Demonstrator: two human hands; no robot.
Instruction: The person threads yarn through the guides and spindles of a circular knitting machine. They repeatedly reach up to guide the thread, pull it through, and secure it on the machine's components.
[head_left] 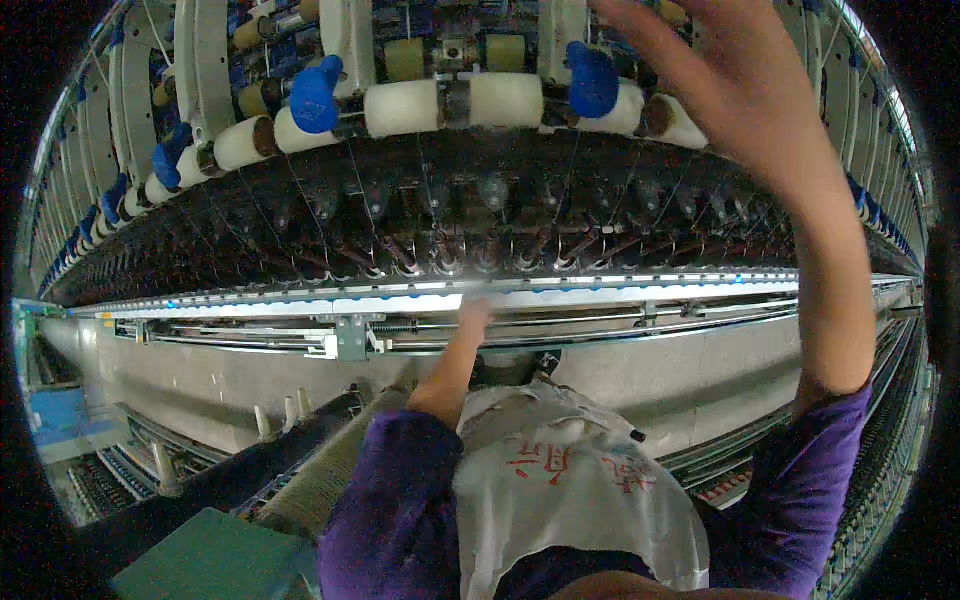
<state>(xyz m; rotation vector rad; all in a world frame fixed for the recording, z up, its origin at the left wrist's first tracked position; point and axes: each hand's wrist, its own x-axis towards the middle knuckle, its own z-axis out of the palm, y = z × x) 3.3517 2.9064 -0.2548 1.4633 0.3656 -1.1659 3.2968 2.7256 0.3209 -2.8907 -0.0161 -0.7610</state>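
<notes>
In front of me runs a long spinning machine. My left hand (474, 316) is at the white rail (400, 304) along its front, below the row of dark spindles (440, 255). Motion smears its fingers, so what they hold, if anything, does not show. High at the right, my right hand (735, 85) is raised in front of the pale rollers (507, 100), near a blue rounded piece (594, 80). Its thumb is stretched out away from the palm, while the other fingers are cut off by the top edge. Nothing shows in that hand.
Metal rods and a bracket (351, 337) run along the machine's front at waist height. Behind my left elbow stand a green panel (215, 556) and a dark beam with pale upright pegs (163, 466). More machine rows lie at both sides. A pale apron (570, 500) covers my front.
</notes>
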